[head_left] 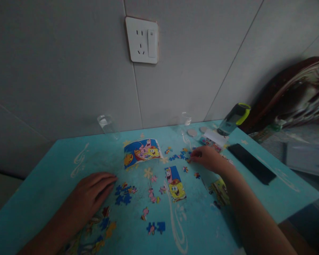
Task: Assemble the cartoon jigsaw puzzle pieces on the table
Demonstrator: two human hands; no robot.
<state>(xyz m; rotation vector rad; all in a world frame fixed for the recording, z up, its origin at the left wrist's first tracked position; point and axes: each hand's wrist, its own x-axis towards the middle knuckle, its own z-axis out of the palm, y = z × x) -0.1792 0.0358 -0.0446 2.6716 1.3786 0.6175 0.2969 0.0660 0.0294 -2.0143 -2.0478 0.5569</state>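
Observation:
My right hand (pixel 208 158) reaches to the far side of the table, thumb and fingertips pinched on a small puzzle piece (pixel 189 161) at the edge of a loose group of blue and yellow pieces (pixel 179 156). My left hand (pixel 97 187) rests on the tabletop, fingers stretched out side by side and holding nothing that I can see. Its fingertips lie beside a cluster of blue puzzle pieces (pixel 123 194). Between the hands are a partly assembled cartoon strip (pixel 175 184) and several pink pieces (pixel 151 194). Behind them lies a curved cartoon picture (pixel 142 153).
Two clear plastic cylinders (pixel 108 126) stand near the wall, with round lids (pixel 191 132) by the right one. A dark bottle (pixel 232 119) and a black flat case (pixel 251 163) are at the right. More pieces (pixel 105 223) lie by my left forearm on the turquoise table (pixel 202 226).

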